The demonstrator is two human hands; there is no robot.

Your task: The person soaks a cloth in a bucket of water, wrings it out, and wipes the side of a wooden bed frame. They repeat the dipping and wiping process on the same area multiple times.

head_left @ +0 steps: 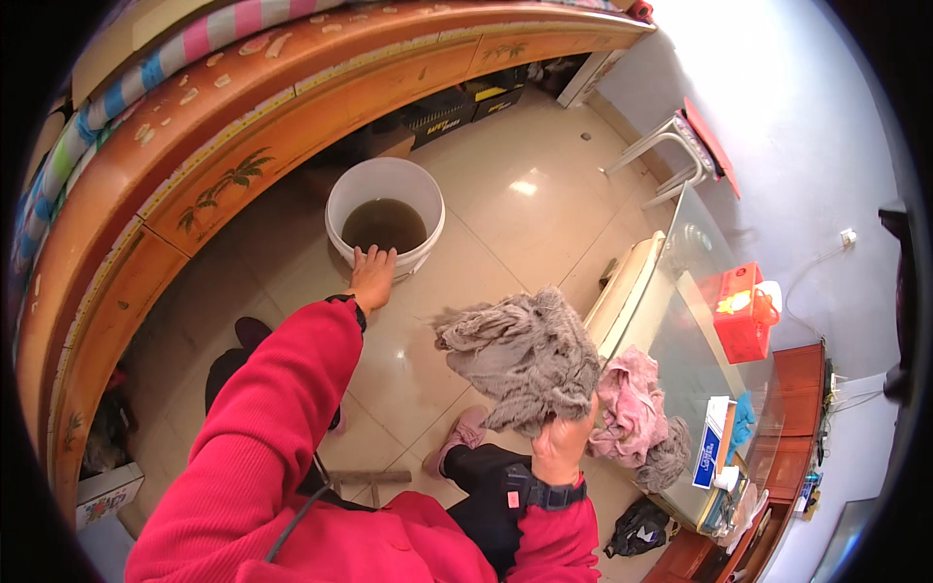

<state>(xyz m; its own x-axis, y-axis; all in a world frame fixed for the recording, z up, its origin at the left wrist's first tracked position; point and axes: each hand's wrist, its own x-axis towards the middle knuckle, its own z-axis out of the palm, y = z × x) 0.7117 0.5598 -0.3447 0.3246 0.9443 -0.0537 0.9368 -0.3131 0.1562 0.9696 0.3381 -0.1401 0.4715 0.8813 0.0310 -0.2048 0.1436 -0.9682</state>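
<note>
Hands: 2, both bare, with 1 dark band on each wrist.
Left hand [372, 279]: stretched far from the body, fingers a little apart, at the near rim of the bucket; whether they grip it, I cannot tell.
Right hand [562, 445]: nearer the body, palm upward, holding 1 bunched grey cloth.
Held cloth [525, 355]: 1, shaggy and crumpled, spilling to the left and far side of the right hand, well apart from the bucket.
Bucket [387, 179]: 1, white, upright on the tiled floor, far of the person and left of the held cloth.
Liquid [385, 225]: 1 pool, dark and murky, in the bottom of the bucket.
Other cloths: 2, at the table's left edge, just right of the right hand; 1 pink cloth [630, 403], and 1 smaller grey cloth [667, 457] touching it on the near side.
Table [663, 325]: 1, glass-topped, on the right.
Boxes on table: 2; 1 red box [742, 325] farther off, 1 blue-and-white box [710, 442] nearer.
Stool [717, 155]: 1, red-topped with white legs, far right.
Black bag [639, 530]: 1, on the floor, near right.
Bed frame [292, 131]: 1, orange, curving along the left and far side.
</note>
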